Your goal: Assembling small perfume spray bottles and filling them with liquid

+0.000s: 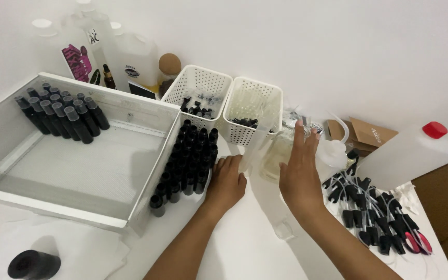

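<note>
Showing two bare hands at a white worktable (245,249).
Left hand (226,182): fingers curled loosely, resting beside the black bottle rows (187,161), grasping nothing visible.
Right hand (299,173): fingers straight, released, flat against a clear glass jar (276,150).
Clear measuring cylinder (257,142): upright between the hands, possibly touching the left fingertips.
Spray-pump caps (374,212): heaped to the right.

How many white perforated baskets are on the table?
2. One basket stands against the wall just right of the big white tray; the other basket stands right beside it, behind the left hand. None seems hidden.
</note>
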